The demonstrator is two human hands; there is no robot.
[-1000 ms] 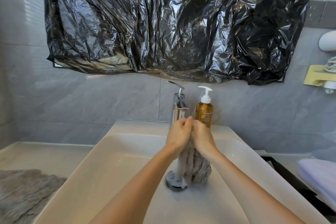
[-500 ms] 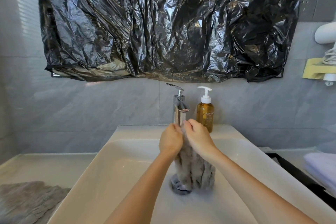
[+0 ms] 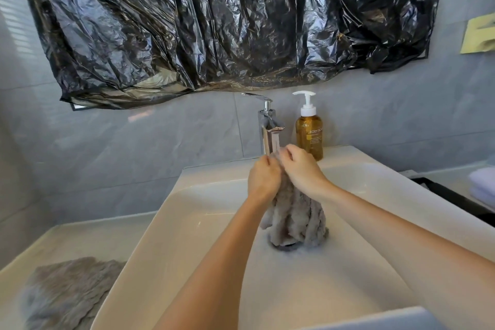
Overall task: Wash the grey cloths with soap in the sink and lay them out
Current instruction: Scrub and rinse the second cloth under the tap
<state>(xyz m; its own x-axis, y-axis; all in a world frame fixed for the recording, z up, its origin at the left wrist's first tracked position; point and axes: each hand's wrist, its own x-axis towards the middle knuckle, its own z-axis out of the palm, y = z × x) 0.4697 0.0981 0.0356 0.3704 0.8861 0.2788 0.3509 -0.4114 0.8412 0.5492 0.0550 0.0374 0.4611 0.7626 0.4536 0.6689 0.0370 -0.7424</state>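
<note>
A wet grey cloth (image 3: 294, 217) hangs bunched over the drain of the white sink (image 3: 187, 222). My left hand (image 3: 263, 177) grips its top from the left, and my right hand (image 3: 301, 169) pinches the top from the right, just under the chrome tap (image 3: 269, 131). The cloth's lower end rests on the basin floor and hides most of the drain. An amber soap pump bottle (image 3: 309, 131) stands on the sink's back rim, right of the tap. A second grey cloth (image 3: 69, 292) lies spread on the counter at the lower left.
Crumpled black plastic sheeting (image 3: 214, 21) covers the wall above the sink. Folded pale towels (image 3: 482, 187) sit at the right on the counter beside a dark tray edge (image 3: 450, 195). A yellow holder (image 3: 479, 35) hangs on the right wall.
Both hands have lifted the cloth's top up toward the tap, and the cloth hangs longer and wider. The view has shifted, showing more of the cloth on the left counter.
</note>
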